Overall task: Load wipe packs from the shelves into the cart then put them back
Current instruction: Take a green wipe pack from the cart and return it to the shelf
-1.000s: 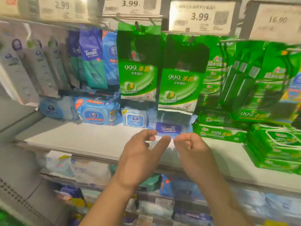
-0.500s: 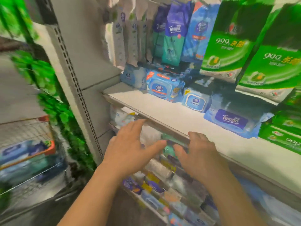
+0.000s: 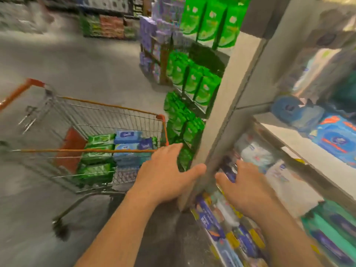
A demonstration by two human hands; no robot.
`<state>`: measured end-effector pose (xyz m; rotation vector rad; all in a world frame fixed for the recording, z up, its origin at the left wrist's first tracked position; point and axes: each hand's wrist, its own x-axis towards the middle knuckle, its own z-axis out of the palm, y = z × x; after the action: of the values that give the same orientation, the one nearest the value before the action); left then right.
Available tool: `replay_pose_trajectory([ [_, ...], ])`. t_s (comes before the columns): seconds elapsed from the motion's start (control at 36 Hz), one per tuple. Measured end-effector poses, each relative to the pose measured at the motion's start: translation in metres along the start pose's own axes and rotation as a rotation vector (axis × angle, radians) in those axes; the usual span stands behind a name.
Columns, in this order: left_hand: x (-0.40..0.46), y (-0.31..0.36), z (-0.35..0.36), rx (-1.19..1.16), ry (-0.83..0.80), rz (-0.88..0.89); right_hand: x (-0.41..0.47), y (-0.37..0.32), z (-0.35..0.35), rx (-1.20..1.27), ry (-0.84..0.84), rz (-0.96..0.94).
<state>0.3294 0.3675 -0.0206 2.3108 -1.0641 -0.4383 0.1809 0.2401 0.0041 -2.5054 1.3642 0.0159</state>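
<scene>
A wire shopping cart (image 3: 100,112) with orange trim stands on the floor at the left. Inside it lie several wipe packs, green ones (image 3: 97,151) on the left and blue ones (image 3: 128,145) on the right. My left hand (image 3: 165,176) hovers empty, fingers spread, just right of the cart's near corner. My right hand (image 3: 242,187) is also empty with relaxed fingers, in front of the lower shelves. Blue wipe packs (image 3: 335,137) sit on the white shelf (image 3: 300,149) at the right. The frame is blurred by motion.
A grey shelf upright (image 3: 221,116) rises between my hands. Green hanging packs (image 3: 190,87) fill the end rack beyond the cart. Lower shelves (image 3: 231,228) hold white and blue packs. Open grey aisle floor (image 3: 77,60) stretches to the left and behind the cart.
The view has swung left from the shelf to the cart. Both empty hands have come away from the shelf and moved down and left toward the cart.
</scene>
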Motion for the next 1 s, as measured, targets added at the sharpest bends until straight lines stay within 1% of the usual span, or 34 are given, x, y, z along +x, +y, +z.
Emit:
replay_pose_trajectory([
  [0.11,-0.002,-0.063,-0.037,-0.024,0.017,-0.093,0.008,-0.070,0.022,-0.002,-0.056,-0.096],
  [0.17,-0.003,-0.080,-0.046,-0.035,0.024,-0.130,0.008,-0.089,0.025,0.023,-0.077,-0.096],
  [0.25,-0.005,-0.115,-0.066,-0.089,0.024,-0.203,0.012,-0.128,0.036,-0.007,-0.115,-0.128],
  [0.36,-0.005,-0.153,-0.087,-0.160,0.057,-0.281,0.023,-0.167,0.050,-0.062,-0.135,-0.205],
  [0.56,-0.002,-0.209,-0.111,-0.252,0.130,-0.399,0.052,-0.227,0.077,-0.083,-0.172,-0.335],
  [0.64,0.007,-0.230,-0.119,-0.237,0.145,-0.443,0.068,-0.249,0.087,-0.070,-0.243,-0.363],
  [0.75,0.030,-0.260,-0.128,-0.228,0.153,-0.516,0.095,-0.276,0.105,-0.021,-0.260,-0.403],
  [0.86,0.066,-0.283,-0.140,-0.236,0.162,-0.532,0.143,-0.301,0.132,0.025,-0.277,-0.403],
  [1.0,0.128,-0.308,-0.154,-0.212,0.125,-0.552,0.204,-0.332,0.155,0.048,-0.366,-0.389],
])
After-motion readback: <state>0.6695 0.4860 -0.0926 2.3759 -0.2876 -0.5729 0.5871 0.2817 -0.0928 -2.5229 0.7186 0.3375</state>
